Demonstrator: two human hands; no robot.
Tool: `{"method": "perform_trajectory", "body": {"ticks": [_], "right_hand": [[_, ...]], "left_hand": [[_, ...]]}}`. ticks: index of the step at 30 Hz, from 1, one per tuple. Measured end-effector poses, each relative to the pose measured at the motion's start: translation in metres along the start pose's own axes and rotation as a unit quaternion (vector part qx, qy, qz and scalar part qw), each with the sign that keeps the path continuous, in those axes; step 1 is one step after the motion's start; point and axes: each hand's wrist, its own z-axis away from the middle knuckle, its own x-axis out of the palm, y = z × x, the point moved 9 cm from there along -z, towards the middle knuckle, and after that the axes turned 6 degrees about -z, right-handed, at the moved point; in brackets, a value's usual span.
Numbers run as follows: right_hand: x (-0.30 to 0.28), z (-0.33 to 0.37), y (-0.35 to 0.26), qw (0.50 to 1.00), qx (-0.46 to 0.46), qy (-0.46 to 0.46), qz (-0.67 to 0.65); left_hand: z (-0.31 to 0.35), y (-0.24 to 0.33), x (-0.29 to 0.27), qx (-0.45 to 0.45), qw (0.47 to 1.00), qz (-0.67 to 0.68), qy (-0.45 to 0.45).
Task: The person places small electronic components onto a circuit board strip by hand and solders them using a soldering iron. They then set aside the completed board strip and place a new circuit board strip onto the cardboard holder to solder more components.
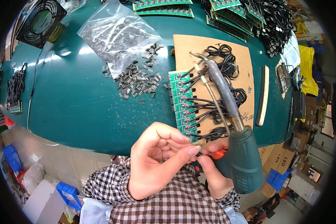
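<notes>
My left hand [156, 160] is closed in front of me, thumb and fingertips pinching a tiny black part [199, 153]. The fingers of my right hand [214, 175] meet it there, touching the same part. That right hand is also wrapped round a soldering gun [244, 160] with a green handle and orange trigger; the handle hides part of the hand. Its metal barrel points away over a green circuit board panel [181, 106], which has black cables attached along its right side. Left of the panel lies a pile of small black pin headers [138, 82].
A clear plastic bag [117, 35] of pin headers lies behind the pile. Coiled cables rest on a cardboard sheet [212, 43]. A fan [41, 20] stands far left, finished-looking boards [164, 11] at the back, a cable bundle [274, 30] far right. A pale strip [263, 95] lies right.
</notes>
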Motion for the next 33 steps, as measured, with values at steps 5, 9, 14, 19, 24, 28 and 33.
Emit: {"method": "perform_trajectory", "body": {"ticks": [5,9,14,19,24,28,33], "right_hand": [[-0.013,0.012,0.005,0.998,-0.01,0.061,0.03],[-0.005,0.009,-0.004,0.996,-0.023,0.026,0.086],[0.002,0.007,-0.002,0.997,0.002,-0.021,0.071],[0.005,0.008,-0.006,0.989,-0.007,-0.066,0.134],[-0.031,0.042,0.017,0.988,0.029,0.118,-0.097],[-0.037,0.047,0.021,0.994,0.04,0.098,-0.04],[-0.043,0.061,0.036,0.99,0.052,0.119,-0.063]], "left_hand": [[0.007,-0.005,0.008,-0.014,0.999,0.005,-0.036],[0.012,0.002,0.01,0.001,0.991,-0.092,-0.098],[0.014,0.003,0.01,-0.01,0.981,-0.15,-0.122],[0.017,0.018,0.013,0.062,0.94,-0.312,-0.125],[-0.012,-0.006,-0.029,0.014,0.977,-0.208,0.041],[-0.028,-0.016,-0.035,-0.029,0.984,-0.166,0.065],[-0.031,-0.026,-0.035,-0.067,0.989,-0.115,0.06]]}}
